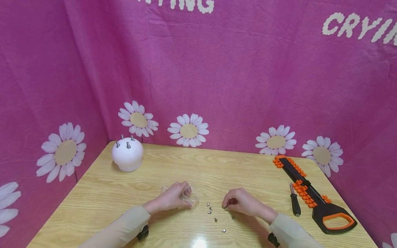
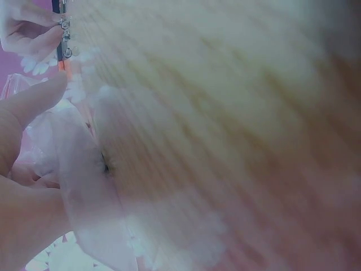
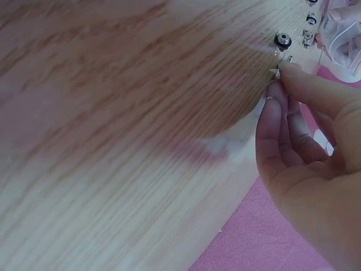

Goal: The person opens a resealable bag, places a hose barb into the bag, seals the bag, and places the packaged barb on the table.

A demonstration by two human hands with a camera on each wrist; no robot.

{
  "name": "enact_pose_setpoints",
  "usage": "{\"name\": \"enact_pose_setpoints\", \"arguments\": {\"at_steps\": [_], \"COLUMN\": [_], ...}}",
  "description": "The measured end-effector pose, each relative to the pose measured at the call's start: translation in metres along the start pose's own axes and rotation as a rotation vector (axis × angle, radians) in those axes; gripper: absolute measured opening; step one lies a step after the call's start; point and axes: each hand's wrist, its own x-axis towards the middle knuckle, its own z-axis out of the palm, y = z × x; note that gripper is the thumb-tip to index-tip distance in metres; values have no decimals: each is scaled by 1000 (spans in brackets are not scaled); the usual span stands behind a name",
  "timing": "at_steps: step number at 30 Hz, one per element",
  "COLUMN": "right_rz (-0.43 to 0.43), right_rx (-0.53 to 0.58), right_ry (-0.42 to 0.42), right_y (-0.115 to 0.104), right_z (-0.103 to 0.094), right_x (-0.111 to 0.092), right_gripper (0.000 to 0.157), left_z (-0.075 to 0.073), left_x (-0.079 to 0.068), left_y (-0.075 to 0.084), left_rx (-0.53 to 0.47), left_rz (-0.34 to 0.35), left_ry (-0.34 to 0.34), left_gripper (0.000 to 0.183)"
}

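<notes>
My left hand (image 1: 173, 197) grips a crumpled clear plastic bag (image 1: 191, 197) close over the wooden table. In the left wrist view, the clear bag (image 2: 42, 127) shows between thumb and fingers. My right hand (image 1: 243, 202) is low over the table, thumb and fingertips pinching a small metal screw (image 1: 225, 209). Several more small shiny screws (image 1: 215, 219) lie scattered between the two hands and just in front of the right one. In the right wrist view, one screw (image 3: 283, 40) with a dark ring lies just beyond the fingertips.
A white rounded base (image 1: 128, 156) with several upright metal bolts stands at the back left. To the right lie a black-handled screwdriver (image 1: 295, 204) and a long black holder (image 1: 319, 206) with orange clips and a loop handle. Pink cloth (image 1: 217, 69) with daisies hangs behind the table.
</notes>
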Motion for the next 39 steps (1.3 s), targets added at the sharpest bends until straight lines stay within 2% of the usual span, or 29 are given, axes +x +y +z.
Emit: {"name": "enact_pose_setpoints", "arguments": {"at_steps": [7,11,17,24,39], "right_rz": [-12,-38,-10,-29,-59], "right_rx": [-18,9,46,31,30], "right_ry": [23,36,27,70,54], "right_y": [0,0,-7,-20,-49], "right_z": [1,2,0,-1,7], "right_x": [-1,1,11,30,76], "right_gripper": [5,4,5,6,4], "left_z": [-1,-1,-1,-3,-2], "left_x": [0,-1,-2,-2,0], "left_y": [1,2,2,1,1], "left_rx": [-9,-4,-1,4,-37], "left_rz": [-4,-4,4,25,-11], "left_ry": [-7,-8,-5,4,-15], "left_gripper": [36,36,36,36,37]}}
